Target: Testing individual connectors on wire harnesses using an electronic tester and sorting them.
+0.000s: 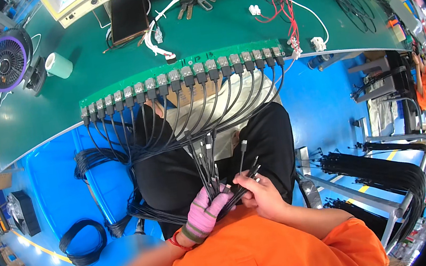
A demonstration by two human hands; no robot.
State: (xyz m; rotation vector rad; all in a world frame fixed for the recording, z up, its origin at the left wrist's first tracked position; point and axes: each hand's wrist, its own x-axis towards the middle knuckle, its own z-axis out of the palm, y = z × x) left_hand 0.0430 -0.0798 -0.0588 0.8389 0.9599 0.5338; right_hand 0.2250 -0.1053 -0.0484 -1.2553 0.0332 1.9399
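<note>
My left hand [206, 212], in a pink and grey striped glove, is closed round a bundle of black cables [208, 168] with their plug ends pointing up. My bare right hand [264, 193] pinches several black cable ends [252, 173] just beside that bundle. One plug [244, 145] stands up apart from the others. Both hands are over my lap. Ahead of them, a long green circuit board [179, 75] lies along the table's near edge, with a row of metal sockets. Black cables [178, 110] are plugged into it and hang down in a gathered bunch toward the left.
On the green table [93, 68] are a purple-rimmed fan [5, 64], a white roll [59, 65], a dark flat case [128, 16], keys [194, 6] and red wires [287, 9]. A coiled cable [83, 242] lies at left on blue plastic. Many black cables [372, 172] hang over a metal rack at right.
</note>
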